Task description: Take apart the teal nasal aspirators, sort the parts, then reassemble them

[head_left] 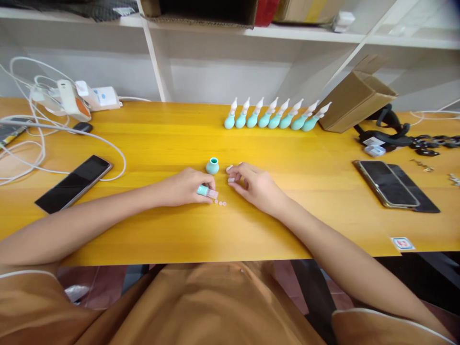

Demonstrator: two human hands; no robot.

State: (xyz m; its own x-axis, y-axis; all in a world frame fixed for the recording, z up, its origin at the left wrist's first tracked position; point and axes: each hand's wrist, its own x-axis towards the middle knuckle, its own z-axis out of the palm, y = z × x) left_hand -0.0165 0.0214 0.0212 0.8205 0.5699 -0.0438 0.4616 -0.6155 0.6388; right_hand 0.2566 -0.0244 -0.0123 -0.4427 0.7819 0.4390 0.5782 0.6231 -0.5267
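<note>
My left hand (196, 188) is closed round a small plastic tube piece (207, 191), teal at one end and clear pinkish at the other. Just below its tip, several tiny pale pink rings or discs (220, 203) lie on the table. A teal rubber bulb (212, 166) stands upright behind that hand, its round mouth facing up. To the right, my right hand (251, 184) rests at the table with thumb and fingers apart; I see nothing between them. Farther back stands a row of several teal bulb aspirators (275, 115) with clear pointed tips.
An orange-brown wooden table (172, 235) carries a phone (75, 184) and tangled white cables with chargers (74, 98) at left. At right are another phone (390, 183), a tilted cardboard box (355, 98) and a black strap item (386, 129). White shelving (230, 62) rises behind.
</note>
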